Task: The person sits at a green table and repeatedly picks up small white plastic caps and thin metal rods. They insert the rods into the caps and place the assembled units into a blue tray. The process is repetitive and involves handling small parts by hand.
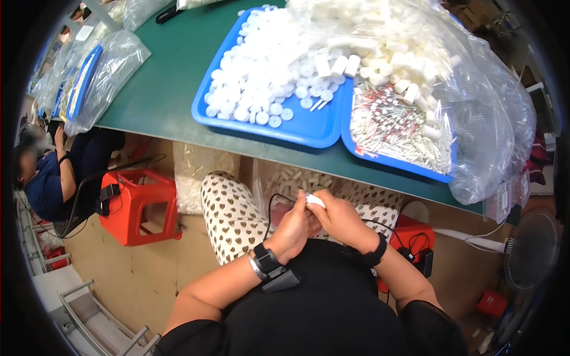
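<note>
Above my lap, just below the table edge, both hands are brought together around a small white plastic piece (315,201). My left hand (293,230) is closed, its fingertips pinching at the left end of the piece. My right hand (339,221) is closed too, with the thumb along the piece's upper side. The lower part of the piece is hidden by my fingers. On the table ahead, a blue tray (323,127) holds many white plastic discs (252,71). Beside it, a second blue tray (396,170) holds thin pins with red and white parts (395,121) and white cylinders (409,71).
A large clear plastic bag (490,118) drapes over the right tray. White cylinders (297,178) lie in a bag below the table. At left stand a red stool (139,207) and a seated person (50,184). A fan (531,249) stands at right.
</note>
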The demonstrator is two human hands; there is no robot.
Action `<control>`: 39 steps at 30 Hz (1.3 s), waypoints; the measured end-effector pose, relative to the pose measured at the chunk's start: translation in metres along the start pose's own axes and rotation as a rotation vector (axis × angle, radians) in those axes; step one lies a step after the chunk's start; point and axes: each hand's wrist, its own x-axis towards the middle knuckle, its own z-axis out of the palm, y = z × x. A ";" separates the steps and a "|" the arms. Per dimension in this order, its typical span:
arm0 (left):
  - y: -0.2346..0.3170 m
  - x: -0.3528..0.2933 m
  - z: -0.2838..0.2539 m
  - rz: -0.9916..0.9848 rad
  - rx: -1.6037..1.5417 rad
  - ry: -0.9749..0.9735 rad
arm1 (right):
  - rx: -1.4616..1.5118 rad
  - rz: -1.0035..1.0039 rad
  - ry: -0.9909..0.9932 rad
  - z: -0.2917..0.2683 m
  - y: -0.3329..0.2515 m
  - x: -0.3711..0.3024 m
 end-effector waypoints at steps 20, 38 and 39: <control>0.160 -0.007 0.045 1.475 1.694 0.452 | -1.015 -0.231 0.607 -0.195 0.023 0.026; 0.186 0.021 0.044 1.415 1.846 0.447 | -0.498 -0.465 0.667 -0.190 0.000 0.027; 0.185 0.020 0.045 1.452 1.809 0.449 | -0.440 -0.433 0.702 -0.192 -0.003 0.025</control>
